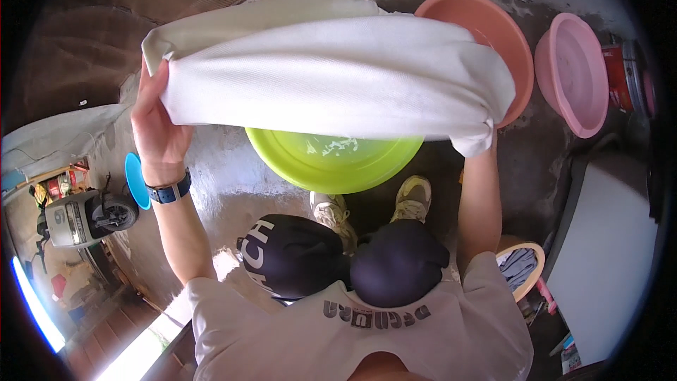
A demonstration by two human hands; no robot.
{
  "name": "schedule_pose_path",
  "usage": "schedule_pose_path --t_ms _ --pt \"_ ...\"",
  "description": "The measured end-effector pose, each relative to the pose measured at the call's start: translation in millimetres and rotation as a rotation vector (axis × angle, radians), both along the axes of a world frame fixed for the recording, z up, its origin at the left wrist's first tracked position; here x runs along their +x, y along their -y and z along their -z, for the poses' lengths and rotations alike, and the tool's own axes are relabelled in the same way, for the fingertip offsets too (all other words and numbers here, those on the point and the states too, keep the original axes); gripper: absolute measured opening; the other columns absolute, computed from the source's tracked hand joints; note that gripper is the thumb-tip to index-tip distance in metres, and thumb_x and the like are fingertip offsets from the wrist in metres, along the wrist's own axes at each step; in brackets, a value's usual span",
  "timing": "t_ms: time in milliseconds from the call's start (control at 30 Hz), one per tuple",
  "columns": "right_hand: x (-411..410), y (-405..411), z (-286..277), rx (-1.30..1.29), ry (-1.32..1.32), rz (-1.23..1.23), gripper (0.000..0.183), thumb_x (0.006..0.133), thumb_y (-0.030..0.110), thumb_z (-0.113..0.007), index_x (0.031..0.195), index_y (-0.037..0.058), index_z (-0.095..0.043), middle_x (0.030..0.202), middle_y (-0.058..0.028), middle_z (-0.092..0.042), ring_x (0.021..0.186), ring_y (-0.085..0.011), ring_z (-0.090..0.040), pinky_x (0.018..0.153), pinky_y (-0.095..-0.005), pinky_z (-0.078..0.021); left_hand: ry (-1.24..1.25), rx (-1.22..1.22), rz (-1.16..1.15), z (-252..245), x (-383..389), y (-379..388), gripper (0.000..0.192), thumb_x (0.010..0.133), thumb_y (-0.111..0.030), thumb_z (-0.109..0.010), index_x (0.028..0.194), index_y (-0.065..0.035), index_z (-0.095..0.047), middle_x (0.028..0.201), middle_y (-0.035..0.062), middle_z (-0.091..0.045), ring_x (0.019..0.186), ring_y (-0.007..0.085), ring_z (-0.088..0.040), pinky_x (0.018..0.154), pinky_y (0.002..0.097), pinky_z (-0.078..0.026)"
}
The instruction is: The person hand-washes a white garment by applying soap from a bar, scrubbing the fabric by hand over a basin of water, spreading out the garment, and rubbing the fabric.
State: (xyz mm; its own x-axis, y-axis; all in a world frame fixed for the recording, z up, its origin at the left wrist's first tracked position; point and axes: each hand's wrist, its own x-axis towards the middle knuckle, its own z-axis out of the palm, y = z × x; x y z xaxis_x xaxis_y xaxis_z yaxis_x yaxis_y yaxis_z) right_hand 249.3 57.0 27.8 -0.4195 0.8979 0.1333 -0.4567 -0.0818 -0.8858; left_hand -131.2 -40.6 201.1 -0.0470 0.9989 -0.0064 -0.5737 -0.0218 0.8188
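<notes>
A large white ribbed cloth (317, 79) is stretched sideways between my raised hands, doubled over so that a second layer shows along its far edge. My left hand (158, 121), with a dark watch strap at the wrist, grips the cloth's left end between thumb and fingers. At the other end the fabric bunches and covers most of my right hand (494, 140), which holds it from behind; its fingers are hidden. Beneath the cloth a lime green plastic basin (338, 169) sits in front of my shoes, its far half out of sight. White suds or patches show inside it.
To the right are an orange basin (508, 47), partly behind the cloth, and a pink basin (576, 74). A tub of grey cloth (521, 270) stands beside a pale grey panel (597, 254). Leftward are a blue basin (137, 182) and a scooter (79, 219).
</notes>
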Motion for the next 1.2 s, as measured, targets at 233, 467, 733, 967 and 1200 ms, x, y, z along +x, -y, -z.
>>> schedule_pose_path --t_ms 233,467,733,967,1200 --pt "5.4 -9.5 0.4 0.735 0.787 0.097 0.055 0.087 0.033 -0.052 0.131 0.0022 -0.039 0.13 -0.0149 -0.046 0.12 -0.0254 -0.045 0.102 -0.0388 -0.0356 -0.087 -0.076 -0.134 14.8 -8.0 5.2 0.044 0.092 -0.005 -0.041 0.136 -0.0067 -0.034 0.126 0.0137 -0.052 0.111 0.0245 -0.056 0.091 0.0369 -0.051" --pt "-11.3 -9.3 5.8 0.518 0.691 0.185 0.051 0.088 0.027 -0.052 0.13 0.0008 -0.04 0.13 -0.0144 -0.047 0.119 -0.0253 -0.046 0.101 -0.0372 -0.0365 -0.233 -0.167 -0.247 27.5 -0.5 10.8 0.056 0.088 -0.004 -0.044 0.141 -0.0082 -0.026 0.132 0.015 -0.047 0.116 0.0258 -0.053 0.094 0.0386 -0.049" --pt "-41.3 4.2 13.4 0.452 0.724 0.282 0.048 0.088 0.021 -0.052 0.129 -0.0009 -0.041 0.129 -0.0139 -0.049 0.119 -0.0252 -0.048 0.1 -0.0354 -0.0376 -0.107 -0.172 -0.273 48.6 -19.5 23.2 0.055 0.089 -0.003 -0.042 0.141 -0.0085 -0.026 0.132 0.0132 -0.047 0.116 0.026 -0.053 0.094 0.0394 -0.049" --pt "-50.8 0.1 16.3 0.52 0.951 0.424 0.045 0.089 0.016 -0.051 0.128 -0.0021 -0.042 0.128 -0.0135 -0.05 0.118 -0.0251 -0.049 0.099 -0.0341 -0.0384 -0.04 -0.14 -0.216 58.4 -24.6 22.3 0.05 0.09 -0.003 -0.042 0.139 -0.0085 -0.03 0.126 0.0123 -0.051 0.112 0.0251 -0.056 0.089 0.0386 -0.052" --pt "-56.7 13.9 20.9 0.311 0.552 0.14 0.059 0.081 0.024 -0.063 0.131 0.0013 -0.039 0.13 -0.0149 -0.047 0.118 -0.0245 -0.048 0.096 -0.0345 -0.0398 -0.171 -0.154 -0.25 60.4 -10.9 17.5 0.054 0.088 -0.002 -0.044 0.139 -0.0085 -0.029 0.126 0.0118 -0.051 0.11 0.0245 -0.057 0.089 0.0359 -0.052"
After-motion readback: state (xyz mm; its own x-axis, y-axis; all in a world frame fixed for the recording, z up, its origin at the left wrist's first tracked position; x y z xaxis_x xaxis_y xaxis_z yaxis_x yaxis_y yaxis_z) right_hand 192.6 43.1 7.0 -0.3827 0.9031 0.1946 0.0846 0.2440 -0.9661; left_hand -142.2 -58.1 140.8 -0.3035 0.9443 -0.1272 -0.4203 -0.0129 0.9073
